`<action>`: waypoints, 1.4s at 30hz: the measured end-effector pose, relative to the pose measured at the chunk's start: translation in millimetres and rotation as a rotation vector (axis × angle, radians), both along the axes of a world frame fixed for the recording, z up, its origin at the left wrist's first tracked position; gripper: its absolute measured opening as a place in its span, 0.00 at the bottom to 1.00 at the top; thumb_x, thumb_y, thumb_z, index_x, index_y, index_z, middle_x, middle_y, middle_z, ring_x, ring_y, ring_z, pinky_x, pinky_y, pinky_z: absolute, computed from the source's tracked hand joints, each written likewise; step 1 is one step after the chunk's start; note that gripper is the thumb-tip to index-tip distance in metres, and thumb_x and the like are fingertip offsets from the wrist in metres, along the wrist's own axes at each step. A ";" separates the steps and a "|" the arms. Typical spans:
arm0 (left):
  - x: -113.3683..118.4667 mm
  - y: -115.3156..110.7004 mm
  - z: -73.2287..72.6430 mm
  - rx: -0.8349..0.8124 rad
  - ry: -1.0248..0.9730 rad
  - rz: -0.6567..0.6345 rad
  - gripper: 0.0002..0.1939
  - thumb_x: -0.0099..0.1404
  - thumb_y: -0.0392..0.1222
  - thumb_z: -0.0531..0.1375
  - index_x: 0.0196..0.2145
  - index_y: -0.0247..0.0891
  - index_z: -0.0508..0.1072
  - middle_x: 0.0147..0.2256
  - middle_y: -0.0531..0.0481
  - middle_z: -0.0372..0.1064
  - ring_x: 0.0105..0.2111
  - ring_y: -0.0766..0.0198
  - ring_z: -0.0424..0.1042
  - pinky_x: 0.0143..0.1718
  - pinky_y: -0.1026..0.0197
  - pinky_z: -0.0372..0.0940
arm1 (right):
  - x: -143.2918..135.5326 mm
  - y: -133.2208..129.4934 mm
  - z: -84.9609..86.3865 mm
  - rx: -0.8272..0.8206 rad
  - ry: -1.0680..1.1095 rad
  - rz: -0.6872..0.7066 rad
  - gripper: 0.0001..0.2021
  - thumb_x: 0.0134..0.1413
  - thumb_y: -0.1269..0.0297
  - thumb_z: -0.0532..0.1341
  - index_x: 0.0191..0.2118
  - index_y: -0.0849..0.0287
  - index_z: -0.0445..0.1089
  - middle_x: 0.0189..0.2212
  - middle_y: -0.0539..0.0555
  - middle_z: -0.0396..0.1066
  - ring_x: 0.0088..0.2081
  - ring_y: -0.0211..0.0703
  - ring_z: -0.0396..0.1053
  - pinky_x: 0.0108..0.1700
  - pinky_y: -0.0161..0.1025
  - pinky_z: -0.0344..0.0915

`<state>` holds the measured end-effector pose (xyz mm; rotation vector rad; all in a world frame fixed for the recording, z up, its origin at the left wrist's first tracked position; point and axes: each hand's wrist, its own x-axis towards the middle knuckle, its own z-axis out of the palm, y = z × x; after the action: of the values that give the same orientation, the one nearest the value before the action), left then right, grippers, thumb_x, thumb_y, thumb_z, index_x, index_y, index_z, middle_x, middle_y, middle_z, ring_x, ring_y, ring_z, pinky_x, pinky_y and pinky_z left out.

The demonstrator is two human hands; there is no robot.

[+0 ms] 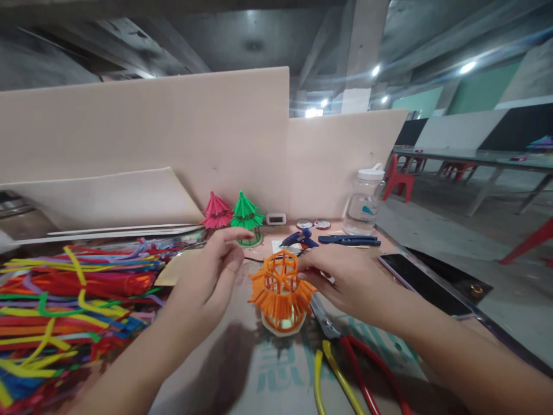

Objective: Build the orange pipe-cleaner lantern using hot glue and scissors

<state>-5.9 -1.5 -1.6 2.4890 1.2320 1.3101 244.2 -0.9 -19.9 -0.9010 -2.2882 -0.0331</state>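
An orange pipe-cleaner pavilion model (283, 288) stands on the table in front of me, with a fringed roof and an open frame on top. My right hand (341, 276) pinches the right edge of that upper frame. Left of the model, my left hand (220, 268) is raised, index finger stretched out and the others loosely bent, with nothing visible in it. Behind it are a green pipe-cleaner pavilion (246, 212) and a pink pipe-cleaner one (216, 212), partly hidden. A blue glue gun (299, 237) lies just beyond the orange model.
Bundled coloured pipe cleaners (78, 311) cover the left side. Yellow-handled pliers (334, 369) and red-handled pliers (367, 357) lie at front right. A phone (425, 285), a blue-handled tool (348, 240) and a water bottle (364, 202) are to the right. Boards (173, 127) stand behind.
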 end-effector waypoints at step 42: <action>11.1 22.9 -17.9 -0.201 0.257 -0.277 0.09 0.66 0.42 0.63 0.45 0.43 0.76 0.59 0.44 0.64 0.60 0.51 0.63 0.62 0.44 0.58 | -5.4 2.9 -11.7 -0.005 0.010 0.032 0.08 0.64 0.72 0.57 0.43 0.59 0.73 0.38 0.53 0.79 0.39 0.42 0.75 0.41 0.37 0.67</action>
<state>5.2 21.4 -19.5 2.6179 0.9562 0.7834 238.8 2.0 -31.6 -0.8645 -2.2944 -0.0094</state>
